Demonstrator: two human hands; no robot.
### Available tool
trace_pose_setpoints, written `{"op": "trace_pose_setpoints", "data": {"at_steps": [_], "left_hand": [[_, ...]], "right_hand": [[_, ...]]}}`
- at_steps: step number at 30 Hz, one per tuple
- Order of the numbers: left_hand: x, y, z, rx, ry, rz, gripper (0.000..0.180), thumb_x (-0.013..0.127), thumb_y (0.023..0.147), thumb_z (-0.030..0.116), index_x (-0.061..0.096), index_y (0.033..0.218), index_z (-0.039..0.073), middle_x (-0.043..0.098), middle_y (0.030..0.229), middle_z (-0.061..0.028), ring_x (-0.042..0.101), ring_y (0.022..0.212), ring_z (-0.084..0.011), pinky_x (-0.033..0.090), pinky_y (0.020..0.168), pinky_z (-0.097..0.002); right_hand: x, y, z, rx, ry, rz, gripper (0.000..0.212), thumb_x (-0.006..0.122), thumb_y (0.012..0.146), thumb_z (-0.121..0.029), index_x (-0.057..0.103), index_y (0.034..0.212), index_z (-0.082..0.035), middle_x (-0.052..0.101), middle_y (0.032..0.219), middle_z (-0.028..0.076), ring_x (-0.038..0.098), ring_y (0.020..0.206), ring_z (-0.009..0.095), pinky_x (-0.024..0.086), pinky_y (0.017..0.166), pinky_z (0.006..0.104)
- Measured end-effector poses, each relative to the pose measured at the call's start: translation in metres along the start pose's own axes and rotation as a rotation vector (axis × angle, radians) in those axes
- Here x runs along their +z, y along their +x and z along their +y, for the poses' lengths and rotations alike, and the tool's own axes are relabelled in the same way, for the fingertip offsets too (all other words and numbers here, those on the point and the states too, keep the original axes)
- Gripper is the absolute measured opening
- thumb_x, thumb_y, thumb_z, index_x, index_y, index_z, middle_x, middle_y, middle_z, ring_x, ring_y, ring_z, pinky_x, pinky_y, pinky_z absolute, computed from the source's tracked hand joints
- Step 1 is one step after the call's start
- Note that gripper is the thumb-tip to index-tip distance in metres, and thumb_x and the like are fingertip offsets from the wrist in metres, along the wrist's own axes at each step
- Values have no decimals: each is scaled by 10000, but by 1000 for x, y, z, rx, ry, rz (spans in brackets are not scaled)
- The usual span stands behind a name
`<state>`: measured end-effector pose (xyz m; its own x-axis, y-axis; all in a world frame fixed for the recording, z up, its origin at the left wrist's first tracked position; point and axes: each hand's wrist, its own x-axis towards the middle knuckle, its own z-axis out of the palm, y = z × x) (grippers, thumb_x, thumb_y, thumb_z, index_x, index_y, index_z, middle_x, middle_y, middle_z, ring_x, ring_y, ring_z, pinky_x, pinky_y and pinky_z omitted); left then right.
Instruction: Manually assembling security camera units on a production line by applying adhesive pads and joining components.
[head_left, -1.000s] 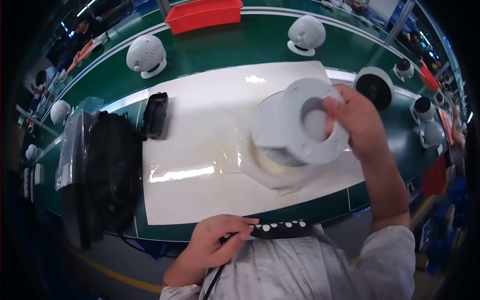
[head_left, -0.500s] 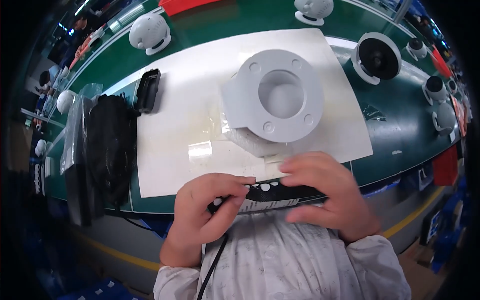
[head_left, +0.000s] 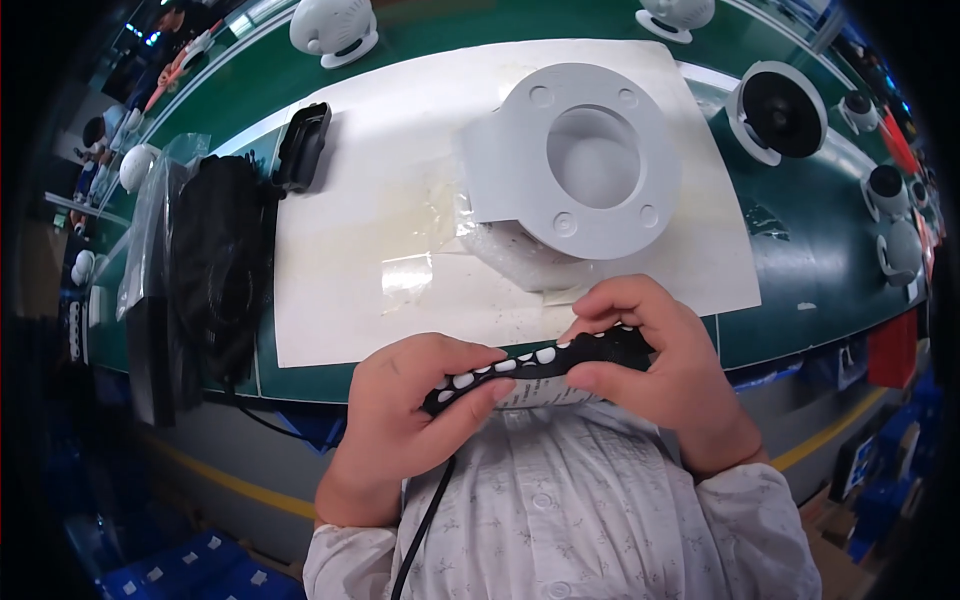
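Note:
In front of my body I hold a long black bar with white oval spots [head_left: 530,362] along its upper face. A white printed label shows on its near side; its exact kind I cannot make out. My left hand [head_left: 425,395] pinches its left end between thumb and fingers. Around the right end, my right hand [head_left: 650,350] is closed, with thumb below and fingers above. Beyond the hands, a light grey round base with a large central hole [head_left: 530,210] rests on bubble wrap [head_left: 545,268]. A black cable [head_left: 428,525] runs down below my left hand.
A white board [head_left: 335,330] covers the green table. On its left edge lies a black plastic tray-like piece [head_left: 302,148], beside a black cloth-like bag [head_left: 215,260] and clear plastic bags [head_left: 150,250]. White fan-like units [head_left: 333,28] and a black-fronted one [head_left: 778,112] stand farther back.
My right hand has come in from apart and now grips the bar's right end. The bar has risen slightly, showing more white ovals. The view has shifted a little.

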<state>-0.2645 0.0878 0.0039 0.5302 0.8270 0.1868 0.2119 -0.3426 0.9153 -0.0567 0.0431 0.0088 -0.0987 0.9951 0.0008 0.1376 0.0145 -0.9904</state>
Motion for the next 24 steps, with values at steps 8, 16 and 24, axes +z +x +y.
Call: {"op": "trace_pose_setpoints", "data": {"at_steps": [8, 16, 24], "left_hand": [[5, 2, -5, 206, 123, 70, 180, 685, 630, 8, 590, 783, 18, 532, 585, -67, 502, 478, -164, 368, 432, -241], [7, 6, -7, 225, 126, 86, 157, 682, 634, 7, 578, 750, 19, 530, 577, -63, 494, 467, -158, 363, 421, -239], [7, 4, -4, 193, 181, 56, 136, 683, 645, 34, 571, 724, 33, 518, 562, -59, 473, 450, -170, 350, 411, -260]], "right_hand": [[-2, 5, 6, 104, 155, -29, 250, 666, 690, -45, 539, 904, -18, 568, 924, 75, 530, 860, 122, 432, 725, 244], [2, 3, 9, -524, -430, 76, 353, 687, 635, -34, 533, 949, -77, 559, 965, 53, 529, 894, 245, 379, 788, 323], [-1, 5, 12, -666, -514, 44, 427, 668, 640, -6, 502, 1026, -83, 567, 978, 45, 548, 872, 237, 385, 753, 341]]}}
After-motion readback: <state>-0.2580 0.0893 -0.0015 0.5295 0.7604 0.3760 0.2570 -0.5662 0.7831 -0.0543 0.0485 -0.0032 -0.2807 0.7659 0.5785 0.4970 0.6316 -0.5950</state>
